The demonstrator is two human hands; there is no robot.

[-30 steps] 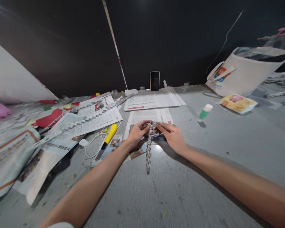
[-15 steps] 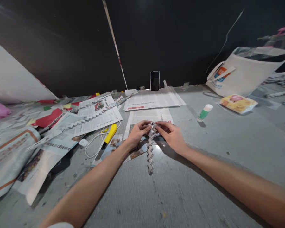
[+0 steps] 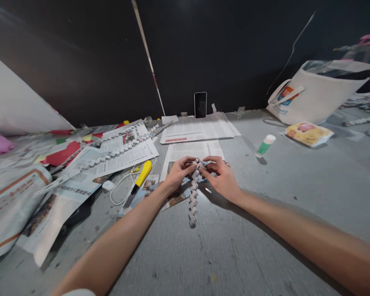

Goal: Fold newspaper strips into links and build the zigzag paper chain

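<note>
A zigzag chain of folded paper (image 3: 193, 201) runs toward me from between my hands, its near end over the grey table. My left hand (image 3: 180, 172) is closed, thumb and fingers pinching the chain's far end from the left. From the right, my right hand (image 3: 220, 174) pinches the same end, fingers curled and thumb against the links. The fingers partly cover the far tip, so its last folds are hard to make out. Under and behind the hands lie printed newspaper sheets (image 3: 189, 149).
To the left are a yellow-handled cutter (image 3: 143, 174) with a white cord, a white cap (image 3: 107, 185) and more paper chains (image 3: 111, 154) on newspaper. A glue stick (image 3: 265, 146), a yellow packet (image 3: 308, 133) and a white bag (image 3: 317, 96) stand right. A phone (image 3: 200, 105) leans at the back.
The near end of the chain has swung slightly left. My right hand's fingers have curled more and shifted a little at the far end; my left hand stays nearly in place.
</note>
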